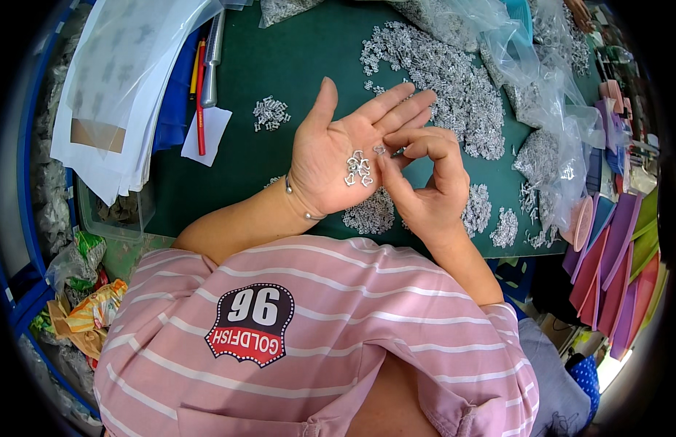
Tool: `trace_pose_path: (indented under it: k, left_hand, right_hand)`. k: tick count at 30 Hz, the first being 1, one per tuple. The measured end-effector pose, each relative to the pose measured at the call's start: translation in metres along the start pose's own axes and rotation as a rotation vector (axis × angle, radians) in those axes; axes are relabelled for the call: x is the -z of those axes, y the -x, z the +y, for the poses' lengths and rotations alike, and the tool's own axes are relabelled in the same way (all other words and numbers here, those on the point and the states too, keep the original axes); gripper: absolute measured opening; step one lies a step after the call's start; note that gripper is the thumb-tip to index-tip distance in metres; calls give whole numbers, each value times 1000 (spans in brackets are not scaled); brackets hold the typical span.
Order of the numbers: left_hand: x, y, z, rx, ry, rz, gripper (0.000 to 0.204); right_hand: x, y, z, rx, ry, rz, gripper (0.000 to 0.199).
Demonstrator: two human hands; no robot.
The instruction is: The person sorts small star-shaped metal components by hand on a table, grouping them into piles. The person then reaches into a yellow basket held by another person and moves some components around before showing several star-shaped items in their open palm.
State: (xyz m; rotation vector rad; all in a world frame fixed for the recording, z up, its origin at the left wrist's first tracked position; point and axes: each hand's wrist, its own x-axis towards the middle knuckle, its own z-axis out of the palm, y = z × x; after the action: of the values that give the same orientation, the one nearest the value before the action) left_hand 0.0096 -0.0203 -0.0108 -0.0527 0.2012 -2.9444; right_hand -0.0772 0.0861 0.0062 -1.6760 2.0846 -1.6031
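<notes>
R hand [418, 175] is pinched shut: thumb and index nip one small silver metal piece [381, 150] right at the edge of the L palm; other fingers curl loosely above. Piece is tiny, exact shape hard to tell, looks like a little clip or ring bit.

L hand [345, 156] lies flat, palm up, fingers spread, gripping nothing. It cups a small cluster of pieces [358, 169] in the palm centre, just beside the R fingertips. Thin bangle [298, 200] at the L wrist.

Step in hand, as I judge it: sorting or counting pieces one at a time off the palm. One is nipped now, several wait in the palm.

Next move needs, I'd say: a fine pinch kept tight so the bit doesn't slip, and the L palm kept level so the rest don't roll off.

Outward: both hands hover above the green worktop [279, 65]. Small heaps [370, 215] of like pieces lie under the hands, more near the R wrist. A separate small heap [271, 113] sits left of the L thumb. A big spread pile [454, 87] lies beyond the fingers. Clear plastic bags [542, 87] holding more are to the R. Pens [204, 73] and white paper sheets [112, 87] are well to the L. Coloured flat plastic items [615, 262] are stacked at the far R edge.
</notes>
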Motion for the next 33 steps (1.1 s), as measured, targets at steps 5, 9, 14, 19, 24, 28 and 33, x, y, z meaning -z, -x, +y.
trace_pose_path:
  k: [5, 9, 14, 19, 24, 28, 33]
  left_hand:
    - [0, 0, 0, -3, 4, 1, 87]
    - [1, 0, 0, 3, 4, 6, 87]
    - [0, 0, 0, 3, -16, 13, 86]
    - [1, 0, -1, -8, 29, 13, 86]
    - [-1, 0, -1, -6, 72, 11, 86]
    - [0, 0, 0, -3, 49, 3, 86]
    - [0, 0, 1, 2, 12, 2, 87]
  right_hand:
    - [1, -1, 1, 23, 15, -8, 28]
    - [2, 1, 2, 1, 12, -25, 29]
    - [3, 1, 3, 17, -3, -26, 29]
    - [3, 2, 5, 21, -11, -28, 24]
    - [5, 4, 6, -18, -42, -44, 19]
    - [3, 3, 4, -38, -49, -23, 19]
    - [-1, 0, 1, -25, -31, -3, 23]
